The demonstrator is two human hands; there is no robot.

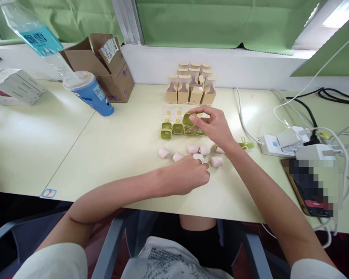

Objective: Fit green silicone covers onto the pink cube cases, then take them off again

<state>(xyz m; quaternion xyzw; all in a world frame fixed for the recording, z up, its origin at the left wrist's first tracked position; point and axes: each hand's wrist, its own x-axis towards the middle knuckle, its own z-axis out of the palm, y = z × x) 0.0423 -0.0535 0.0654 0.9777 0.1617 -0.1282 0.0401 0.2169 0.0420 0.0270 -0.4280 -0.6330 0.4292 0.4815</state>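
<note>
My right hand (pixel 212 121) pinches a small green square cup (pixel 187 120) between thumb and fingers, raised above the row of similar cups. Several more green cups (pixel 178 128) stand in that row, one leaning against another at its left end. Clear plastic pieces with yellow round marks (pixel 178 111) lie just behind them. My left hand (pixel 190 176) is closed low over the table, fingers curled; whatever it may hold is hidden. Around it lie several small pale pink rounded pieces (pixel 216 161), one (pixel 198 157) right beside its knuckles.
Open small cardboard boxes (pixel 183 92) stand at the back. At left are a blue cup (pixel 97 97), a tilted bottle (pixel 40 38) and a brown carton (pixel 113 73). A power strip (pixel 275 145), cables and a phone (pixel 305 190) lie at right. A green strap-like piece (pixel 246 145) lies near my right forearm.
</note>
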